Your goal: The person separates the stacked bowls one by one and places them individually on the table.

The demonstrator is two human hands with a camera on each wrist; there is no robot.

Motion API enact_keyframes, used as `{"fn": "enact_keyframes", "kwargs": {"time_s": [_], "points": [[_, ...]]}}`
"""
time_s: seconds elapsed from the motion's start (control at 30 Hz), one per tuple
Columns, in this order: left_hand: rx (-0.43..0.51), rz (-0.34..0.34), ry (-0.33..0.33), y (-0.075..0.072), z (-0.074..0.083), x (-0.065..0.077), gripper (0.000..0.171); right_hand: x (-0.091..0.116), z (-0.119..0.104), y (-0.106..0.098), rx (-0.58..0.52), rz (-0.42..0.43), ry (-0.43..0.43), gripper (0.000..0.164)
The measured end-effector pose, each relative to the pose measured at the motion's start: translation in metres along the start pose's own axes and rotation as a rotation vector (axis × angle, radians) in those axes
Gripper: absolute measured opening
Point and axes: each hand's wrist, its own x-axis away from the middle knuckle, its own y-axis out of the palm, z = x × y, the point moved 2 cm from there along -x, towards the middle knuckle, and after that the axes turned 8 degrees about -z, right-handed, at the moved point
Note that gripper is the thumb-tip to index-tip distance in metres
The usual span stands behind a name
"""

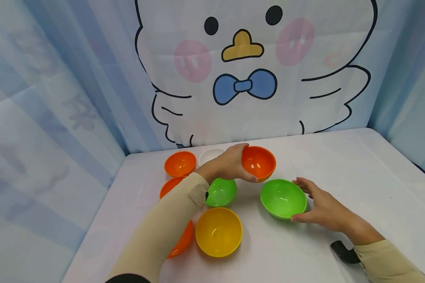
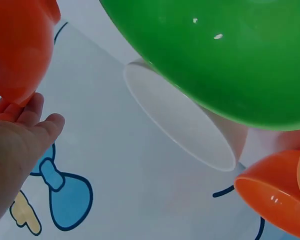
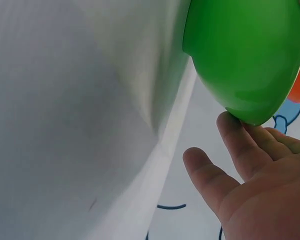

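My left hand [image 1: 231, 161] grips an orange bowl [image 1: 259, 163] by its left side, thumb at the near rim and fingers at the far rim. In the left wrist view, the fingertips touch that bowl's rim. Closer to me and to the right, my right hand [image 1: 327, 208] holds a green bowl [image 1: 283, 198] at its right side, thumb and fingers spread along the rim. Its fingertips meet the rim in the right wrist view, with one finger apart from it. Under my left forearm another green bowl [image 1: 221, 192] shows partly.
A yellow bowl [image 1: 218, 232] stands in front. On the left are orange bowls at the back [image 1: 180, 163], the middle [image 1: 170, 185] and the front [image 1: 183, 243], partly covered by my sleeve. A white bowl [image 1: 209, 154] sits at the back, near the printed curtain [image 1: 248, 118].
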Motion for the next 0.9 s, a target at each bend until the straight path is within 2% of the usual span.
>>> {"fn": "enact_keyframes", "kwargs": {"time_s": [0.33, 0.73, 0.9], "points": [[0.070, -0.009, -0.023, 0.003, -0.019, -0.005, 0.103, -0.006, -0.012, 0.009, -0.011, -0.006, -0.017, 0.112], [0.089, 0.006, -0.027, 0.009, -0.031, -0.008, 0.102, -0.012, -0.018, 0.021, -0.025, -0.006, -0.041, 0.111], [0.062, 0.011, -0.040, 0.015, -0.033, -0.012, 0.102, -0.013, -0.021, 0.024, -0.023, -0.003, -0.049, 0.111]]}}
